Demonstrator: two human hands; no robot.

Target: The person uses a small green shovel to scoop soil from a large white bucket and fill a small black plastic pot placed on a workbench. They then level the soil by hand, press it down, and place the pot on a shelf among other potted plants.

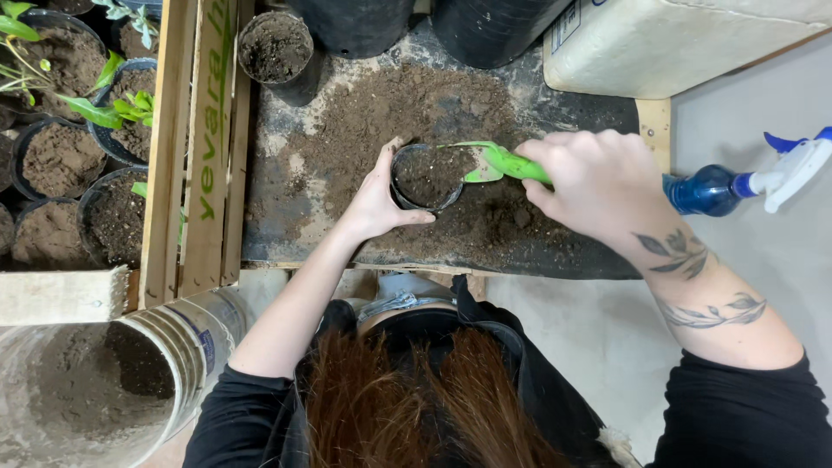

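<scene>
A small black pot [425, 176] partly filled with soil stands on a dark, soil-strewn work surface [286, 217]. My left hand [377, 198] wraps around the pot's left side and holds it. My right hand [594, 182] grips the handle of a green trowel [496, 162], whose blade rests over the pot's right rim. A heap of loose soil [407, 108] lies just behind the pot.
A wooden crate [204, 147] stands at the left, with several soil-filled pots [61, 160] and seedlings beyond it. Another small pot [276, 48] sits at the back. A blue spray bottle [737, 184] lies right. A clear bucket [95, 390] holds soil at lower left.
</scene>
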